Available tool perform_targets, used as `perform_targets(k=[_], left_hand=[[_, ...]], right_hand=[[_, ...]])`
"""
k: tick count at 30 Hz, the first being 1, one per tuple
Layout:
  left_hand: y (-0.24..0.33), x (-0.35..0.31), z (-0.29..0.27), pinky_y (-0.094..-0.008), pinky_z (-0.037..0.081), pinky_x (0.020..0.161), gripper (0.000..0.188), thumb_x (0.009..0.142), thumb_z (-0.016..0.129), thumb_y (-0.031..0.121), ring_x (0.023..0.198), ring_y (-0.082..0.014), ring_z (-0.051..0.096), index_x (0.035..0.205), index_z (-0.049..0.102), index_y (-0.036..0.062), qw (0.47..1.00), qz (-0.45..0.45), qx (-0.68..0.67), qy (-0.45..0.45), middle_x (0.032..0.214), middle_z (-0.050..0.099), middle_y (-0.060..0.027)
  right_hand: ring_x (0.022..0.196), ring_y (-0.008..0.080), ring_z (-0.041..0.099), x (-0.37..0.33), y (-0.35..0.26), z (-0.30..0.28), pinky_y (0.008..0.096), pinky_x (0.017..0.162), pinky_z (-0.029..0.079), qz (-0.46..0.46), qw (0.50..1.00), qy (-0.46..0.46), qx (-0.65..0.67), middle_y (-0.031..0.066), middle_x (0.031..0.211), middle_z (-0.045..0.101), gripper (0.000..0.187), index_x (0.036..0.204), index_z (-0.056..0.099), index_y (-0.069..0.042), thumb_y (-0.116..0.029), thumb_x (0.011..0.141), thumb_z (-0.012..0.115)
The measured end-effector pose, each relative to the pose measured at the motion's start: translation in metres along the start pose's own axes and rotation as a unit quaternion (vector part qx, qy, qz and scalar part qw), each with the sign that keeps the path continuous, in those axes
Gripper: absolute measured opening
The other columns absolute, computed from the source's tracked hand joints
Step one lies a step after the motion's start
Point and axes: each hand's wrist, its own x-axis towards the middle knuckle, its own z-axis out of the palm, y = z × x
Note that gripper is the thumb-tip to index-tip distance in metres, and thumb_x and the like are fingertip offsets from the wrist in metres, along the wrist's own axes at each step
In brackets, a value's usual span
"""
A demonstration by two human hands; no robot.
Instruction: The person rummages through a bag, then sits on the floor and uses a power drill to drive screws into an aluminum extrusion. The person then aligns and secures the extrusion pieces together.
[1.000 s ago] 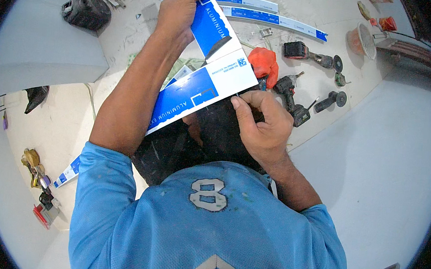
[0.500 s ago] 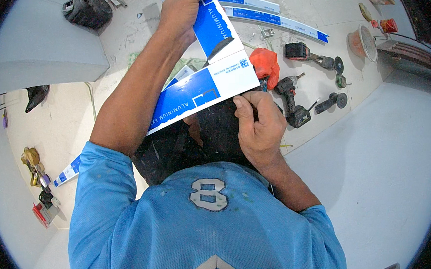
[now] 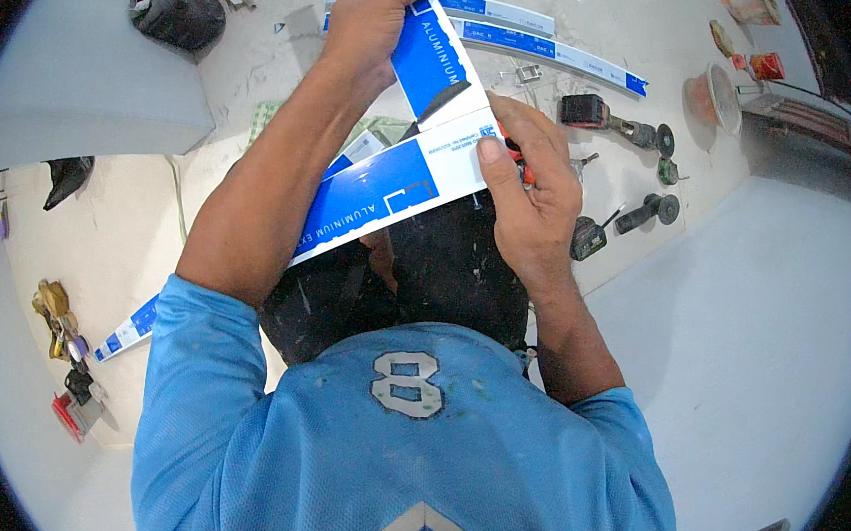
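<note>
Two aluminium profiles in blue and white film meet at an angled corner in front of me. My left hand [image 3: 368, 30] is closed around the upper profile [image 3: 425, 53], its thumb across the top. The lower profile [image 3: 366, 197] slants down to the left, passing behind my left forearm. At the corner, my right hand [image 3: 541, 190] pinches the white end, thumb on the upper face and fingers along the far side. A dark flap [image 3: 445, 101] sticks out near the joint. Part of a red thing and a drill are hidden behind my right hand.
Further profiles [image 3: 559, 50] lie on the floor ahead. To the right are a cordless grinder [image 3: 608, 118], a battery [image 3: 588, 239] and a small black disc tool [image 3: 649, 212]. A bucket [image 3: 714, 93] stands beyond. A black jerrycan [image 3: 176, 16] is at far left.
My right hand has moved up from the lower edge of the corner to grip its right end, now covering most of the red thing and the drill. The left hand keeps its hold.
</note>
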Motion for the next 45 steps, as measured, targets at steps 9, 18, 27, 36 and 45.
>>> perform_targets(k=[9,18,27,36,45], left_hand=[[0.004,-0.007,0.006,-0.0354,0.061,0.054,0.02,0.091,0.078,0.005,0.062,-0.0233,0.072,0.101,0.069,-0.0101,1.0,0.01,-0.018,0.015,0.083,0.073,-0.0136],[0.002,-0.006,0.004,-0.0352,0.059,0.053,0.021,0.09,0.079,0.004,0.06,-0.022,0.07,0.102,0.069,-0.0091,1.0,0.028,0.0,0.009,0.081,0.072,-0.0117],[0.007,-0.01,0.005,-0.0355,0.061,0.052,0.021,0.09,0.077,0.004,0.06,-0.023,0.071,0.103,0.068,-0.0102,1.0,0.009,-0.005,0.016,0.081,0.072,-0.0132],[0.006,-0.011,0.006,-0.0357,0.06,0.054,0.024,0.091,0.079,0.005,0.062,-0.0229,0.071,0.106,0.068,-0.0112,1.0,0.009,0.009,0.028,0.084,0.073,-0.014],[0.005,-0.011,0.005,-0.036,0.06,0.057,0.025,0.091,0.079,0.006,0.065,-0.0229,0.072,0.108,0.069,-0.0109,0.999,0.025,0.017,0.029,0.085,0.074,-0.0137]], right_hand=[[0.121,0.0332,0.066,-0.008,0.001,0.009,0.0441,0.11,0.047,-0.001,1.0,0.024,-0.013,0.0222,0.129,0.073,0.038,0.136,0.07,0.005,-0.013,0.102,0.069],[0.119,0.0323,0.068,-0.006,0.002,0.007,0.0438,0.108,0.048,-0.013,0.999,0.019,-0.026,0.0211,0.126,0.075,0.036,0.134,0.072,0.004,-0.012,0.101,0.07],[0.117,0.0324,0.069,-0.005,0.002,0.006,0.0433,0.107,0.049,-0.016,1.0,0.013,-0.021,0.0208,0.124,0.076,0.035,0.132,0.072,0.005,-0.011,0.101,0.07],[0.117,0.0326,0.069,-0.006,-0.001,0.007,0.0435,0.106,0.05,-0.017,0.999,0.022,-0.022,0.02,0.124,0.076,0.034,0.131,0.073,0.005,-0.01,0.101,0.071],[0.116,0.0336,0.069,-0.009,0.001,0.008,0.044,0.107,0.05,-0.008,0.999,0.021,-0.023,0.0191,0.124,0.076,0.036,0.133,0.072,0.004,-0.012,0.101,0.071]])
